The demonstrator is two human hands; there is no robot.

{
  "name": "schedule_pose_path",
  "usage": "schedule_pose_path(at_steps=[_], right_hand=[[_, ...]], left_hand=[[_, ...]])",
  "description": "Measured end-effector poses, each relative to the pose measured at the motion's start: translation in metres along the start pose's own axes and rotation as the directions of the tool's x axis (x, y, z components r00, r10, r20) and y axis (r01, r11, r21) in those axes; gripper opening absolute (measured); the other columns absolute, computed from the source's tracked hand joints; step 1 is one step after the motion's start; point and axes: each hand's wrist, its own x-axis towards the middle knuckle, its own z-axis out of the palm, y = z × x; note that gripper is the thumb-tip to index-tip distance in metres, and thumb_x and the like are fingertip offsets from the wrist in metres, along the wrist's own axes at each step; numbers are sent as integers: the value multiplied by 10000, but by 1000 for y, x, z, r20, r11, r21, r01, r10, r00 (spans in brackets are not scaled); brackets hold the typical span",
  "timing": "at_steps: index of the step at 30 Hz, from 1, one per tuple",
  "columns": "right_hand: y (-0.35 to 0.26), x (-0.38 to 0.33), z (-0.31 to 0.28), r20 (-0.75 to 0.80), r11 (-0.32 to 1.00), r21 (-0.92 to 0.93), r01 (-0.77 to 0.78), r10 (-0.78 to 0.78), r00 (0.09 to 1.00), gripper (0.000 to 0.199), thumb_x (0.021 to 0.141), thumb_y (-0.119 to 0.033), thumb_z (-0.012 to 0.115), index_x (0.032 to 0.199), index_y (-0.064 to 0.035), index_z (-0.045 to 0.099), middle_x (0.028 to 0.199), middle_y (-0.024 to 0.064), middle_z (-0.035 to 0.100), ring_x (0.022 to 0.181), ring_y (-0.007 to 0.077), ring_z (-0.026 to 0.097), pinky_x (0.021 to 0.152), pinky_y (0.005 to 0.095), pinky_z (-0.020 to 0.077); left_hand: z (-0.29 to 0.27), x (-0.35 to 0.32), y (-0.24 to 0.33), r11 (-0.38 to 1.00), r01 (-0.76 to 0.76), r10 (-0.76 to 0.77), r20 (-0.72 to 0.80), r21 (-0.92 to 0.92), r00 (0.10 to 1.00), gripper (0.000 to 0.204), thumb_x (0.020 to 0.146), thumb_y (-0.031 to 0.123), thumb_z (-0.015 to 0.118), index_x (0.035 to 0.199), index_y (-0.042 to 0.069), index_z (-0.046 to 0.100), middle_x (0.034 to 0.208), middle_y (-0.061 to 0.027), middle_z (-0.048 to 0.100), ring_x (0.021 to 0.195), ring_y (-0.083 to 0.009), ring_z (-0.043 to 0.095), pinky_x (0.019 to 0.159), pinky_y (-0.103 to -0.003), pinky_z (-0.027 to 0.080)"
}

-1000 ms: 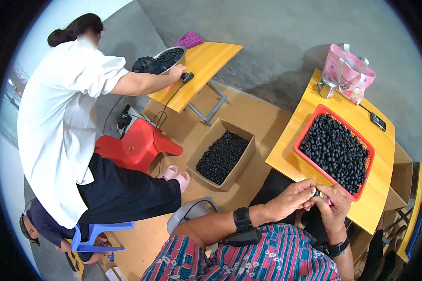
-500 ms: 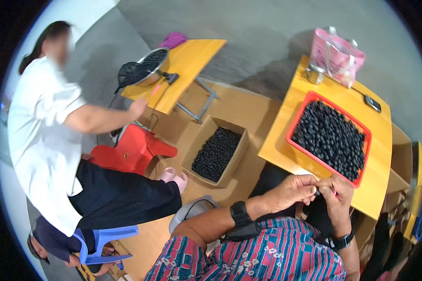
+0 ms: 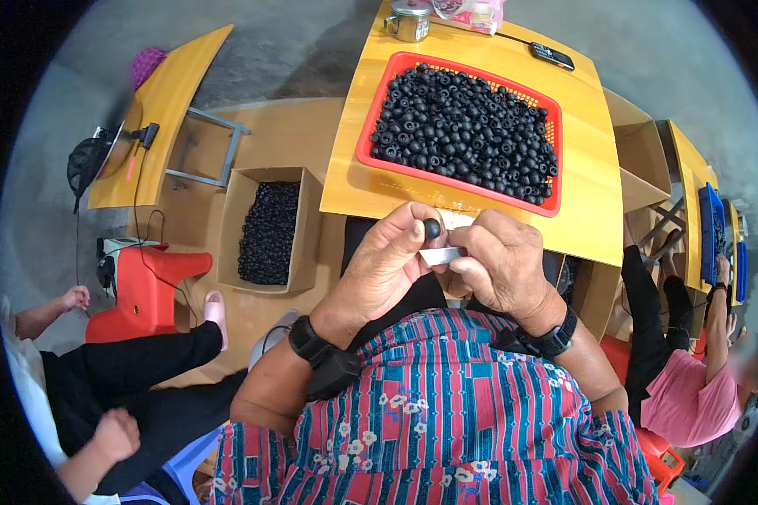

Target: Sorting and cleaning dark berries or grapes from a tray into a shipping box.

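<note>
Small black bead and pale strip held above the lap, near the table edge.

Left hand pinches the bead at its fingertips; right hand grips the strip, just below the bead. Red tray of beads lies beyond.

Yellow table: red tray, metal mug, phone

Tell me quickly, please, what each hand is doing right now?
Left hand: closed on a small black bead, pinched at the fingertips.
Right hand: closed on a small white strip.
</note>
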Motion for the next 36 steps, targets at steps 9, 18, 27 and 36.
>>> schedule_pose_path(at_steps=[9, 18, 27, 36], right_hand=[[0, -2, 0, -51, 998, -62, -6, 3, 999, 251, 733, -314, 686, 844, -99, 621, 667, 68, 470, 594, 263, 535, 533, 372, 435], [2, -1, -2, -81, 997, -76, 10, -16, 997, 236, 735, -300, 686, 830, -96, 618, 670, 72, 477, 586, 257, 534, 525, 366, 436], [48, -12, -17, -284, 909, 50, -413, 410, 867, 133, 805, -152, 691, 825, -28, 648, 754, 110, 604, 673, 227, 591, 629, 320, 482], [110, -33, -53, -236, 820, 48, -570, 564, 792, 231, 716, -76, 729, 942, -50, 689, 814, 58, 628, 713, 141, 577, 677, 275, 486]], left_hand=[[-7, -3, 1, 1000, 1, -3, 142, 15, 990, 283, 944, 283, 554, 1091, 46, 507, 971, -27, 558, 915, -118, 552, 815, -275, 457], [5, -3, 2, 992, -19, 10, 74, 125, 997, 252, 970, 293, 513, 1052, 55, 518, 870, 5, 500, 757, -66, 454, 758, -246, 442], [-11, -6, -1, 990, 142, -142, 55, 5, 988, 281, 966, 328, 500, 1052, 61, 484, 878, -42, 489, 740, -110, 458, 658, -262, 406], [-16, 0, -3, 957, 249, -260, -54, -151, 964, 205, 1007, 264, 409, 1016, 73, 485, 822, 12, 411, 619, -31, 353, 528, -147, 320]])
